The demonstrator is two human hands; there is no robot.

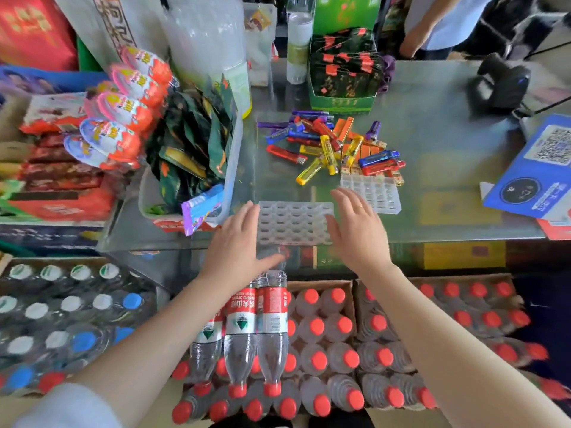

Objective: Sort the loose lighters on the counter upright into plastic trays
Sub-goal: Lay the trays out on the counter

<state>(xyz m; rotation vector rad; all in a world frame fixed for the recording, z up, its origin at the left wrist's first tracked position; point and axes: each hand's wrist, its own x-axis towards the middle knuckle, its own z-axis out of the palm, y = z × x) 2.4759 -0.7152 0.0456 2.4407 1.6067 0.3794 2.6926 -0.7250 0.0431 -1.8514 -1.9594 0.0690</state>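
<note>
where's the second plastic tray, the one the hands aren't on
In the head view, the second tray lies on the glass counter, just beyond the right hand, against the near edge of the lighter pile.

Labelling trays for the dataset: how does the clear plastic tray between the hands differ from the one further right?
The near clear plastic tray lies between both hands at the counter edge; the far clear plastic tray lies against the lighter pile. The near one's cells look oval, the far one's squarer. Both look empty.

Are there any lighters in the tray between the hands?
No, the tray has only bare slots; the lighters lie loose behind it.
</note>
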